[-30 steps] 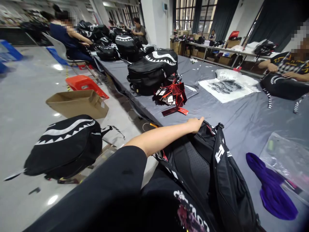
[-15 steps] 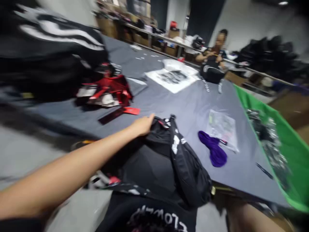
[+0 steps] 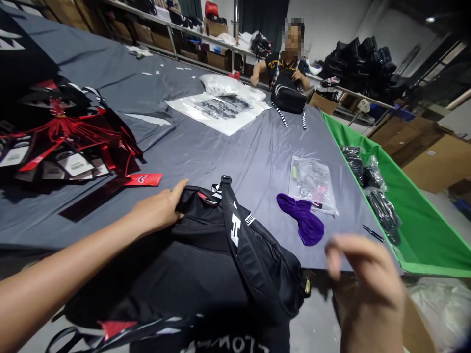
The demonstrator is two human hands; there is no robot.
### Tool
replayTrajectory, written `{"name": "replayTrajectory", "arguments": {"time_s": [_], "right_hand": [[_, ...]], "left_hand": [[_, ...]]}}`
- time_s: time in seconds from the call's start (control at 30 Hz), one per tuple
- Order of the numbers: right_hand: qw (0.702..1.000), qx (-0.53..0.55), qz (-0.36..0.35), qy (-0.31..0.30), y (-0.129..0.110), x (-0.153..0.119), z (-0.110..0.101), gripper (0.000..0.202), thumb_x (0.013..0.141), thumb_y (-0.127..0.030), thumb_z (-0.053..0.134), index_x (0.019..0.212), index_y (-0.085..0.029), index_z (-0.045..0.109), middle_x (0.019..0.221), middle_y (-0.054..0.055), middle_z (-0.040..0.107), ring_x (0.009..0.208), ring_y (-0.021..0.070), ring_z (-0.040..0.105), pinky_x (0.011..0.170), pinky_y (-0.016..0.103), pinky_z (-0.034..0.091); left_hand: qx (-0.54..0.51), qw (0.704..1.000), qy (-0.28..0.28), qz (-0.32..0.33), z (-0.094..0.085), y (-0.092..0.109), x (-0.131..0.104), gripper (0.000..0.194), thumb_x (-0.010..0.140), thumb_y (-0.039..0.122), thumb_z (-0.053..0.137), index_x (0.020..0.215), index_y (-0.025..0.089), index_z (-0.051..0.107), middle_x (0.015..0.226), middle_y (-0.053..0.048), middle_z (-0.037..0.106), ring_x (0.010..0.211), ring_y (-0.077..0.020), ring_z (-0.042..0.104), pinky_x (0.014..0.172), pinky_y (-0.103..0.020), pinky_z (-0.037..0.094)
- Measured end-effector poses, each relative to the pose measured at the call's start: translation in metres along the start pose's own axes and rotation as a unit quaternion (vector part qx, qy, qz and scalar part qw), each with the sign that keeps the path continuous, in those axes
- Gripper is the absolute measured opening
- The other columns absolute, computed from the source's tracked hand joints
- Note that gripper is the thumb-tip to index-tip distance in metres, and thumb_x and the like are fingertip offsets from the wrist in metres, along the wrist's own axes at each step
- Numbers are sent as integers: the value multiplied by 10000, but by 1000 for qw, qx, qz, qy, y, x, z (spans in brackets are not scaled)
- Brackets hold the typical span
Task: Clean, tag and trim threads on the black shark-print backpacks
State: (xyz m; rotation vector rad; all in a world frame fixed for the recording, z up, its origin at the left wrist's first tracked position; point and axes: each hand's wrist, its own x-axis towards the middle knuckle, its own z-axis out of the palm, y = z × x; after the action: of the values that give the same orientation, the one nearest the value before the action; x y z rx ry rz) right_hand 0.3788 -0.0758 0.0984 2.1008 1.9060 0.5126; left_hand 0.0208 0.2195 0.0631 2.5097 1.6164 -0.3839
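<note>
A black backpack [image 3: 198, 264] with a white-lettered strap lies at the near edge of the grey-covered table. My left hand [image 3: 162, 208] grips its upper left edge, fingers partly hidden behind the fabric. My right hand [image 3: 368, 269] is raised at the lower right, blurred, its fingers curved with a gap between them and nothing held. It is near a purple cloth [image 3: 303, 220], not touching it. Behind the cloth lies a clear plastic bag [image 3: 312, 184] with small items inside. A red tag [image 3: 147, 179] rests left of the backpack.
Red-stringed tags [image 3: 69, 142] pile up at the left. A white printed plastic package [image 3: 224, 110] lies farther back. Across the table a person [image 3: 290, 63] handles a black bag [image 3: 289, 95]. A green bin [image 3: 423, 220] with wrapped items borders the right; a black pen-like object [image 3: 373, 233] lies nearby.
The view has turned right and become sharper. My right hand has come up into view at the lower right. My left hand still holds the backpack. The person across has one hand off the bag.
</note>
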Motion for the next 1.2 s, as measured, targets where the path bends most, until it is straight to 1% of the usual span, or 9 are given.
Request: {"name": "replayTrajectory", "arguments": {"time_s": [0.1,0.23,0.43,0.57,0.73,0.87,1.0,1.1,1.2], "right_hand": [[974,158,141,80,12,33,56,463,958,-414,375,1206,-120,633,1113,163,690,971,261,669,829,442,551],[867,416,241,130,1,48,94,490,879,-542,444,1086,-175,692,1031,108,732,922,265,690,854,413,531],[915,378,112,87,-25,78,93,538,861,-633,406,1079,-234,694,1023,80,726,893,300,679,775,411,503],[961,249,109,47,-29,88,118,616,887,-615,349,1164,-147,638,1088,185,667,995,353,617,820,448,472],[974,173,135,-56,-28,85,151,421,881,-492,448,1120,-196,630,1018,131,651,878,285,616,691,370,460],[974,142,173,-25,-28,81,141,425,869,-481,509,1126,-153,592,978,137,653,884,278,618,701,348,447],[974,139,172,-56,-28,78,124,238,876,-360,464,852,-186,624,821,96,646,803,258,624,703,353,419],[931,285,223,44,-24,78,114,297,864,-444,453,774,-202,598,770,53,646,769,232,612,733,356,426],[792,479,339,169,-15,80,107,350,823,-539,496,817,-203,594,717,9,632,672,194,580,665,326,453]], "left_hand": [[-37,999,-16,-6,-2,-1,2,955,755,311,678,1515,185,115,1219,-117,629,1046,-331,636,800,-347,484],[-56,998,-15,11,-12,4,-7,921,800,274,660,1511,219,78,1357,-168,530,1151,-300,589,873,-361,486],[-35,999,-29,12,-17,-1,-13,954,840,273,622,1527,223,-39,1262,-158,552,1098,-276,607,847,-321,476],[-44,998,-27,31,-18,-5,-18,940,864,262,580,1524,220,-89,1258,-159,542,1092,-274,596,837,-324,468],[-57,997,-35,28,-16,-8,-12,936,852,257,602,1532,208,-38,1251,-164,546,1100,-287,591,846,-331,470],[-80,996,-9,42,-16,-9,-14,909,848,221,595,1538,212,3,1248,-156,556,1112,-295,596,863,-340,475],[-90,995,-15,28,-13,-8,-15,882,839,162,573,1544,205,45,1233,-165,569,1097,-303,612,853,-354,487],[-90,995,-8,38,-11,-7,-12,875,833,134,564,1547,196,62,1222,-170,575,1105,-306,611,859,-361,491],[-94,995,4,43,-11,-6,-13,873,825,120,563,1547,180,76,1224,-177,575,1119,-312,605,876,-371,489]]}}
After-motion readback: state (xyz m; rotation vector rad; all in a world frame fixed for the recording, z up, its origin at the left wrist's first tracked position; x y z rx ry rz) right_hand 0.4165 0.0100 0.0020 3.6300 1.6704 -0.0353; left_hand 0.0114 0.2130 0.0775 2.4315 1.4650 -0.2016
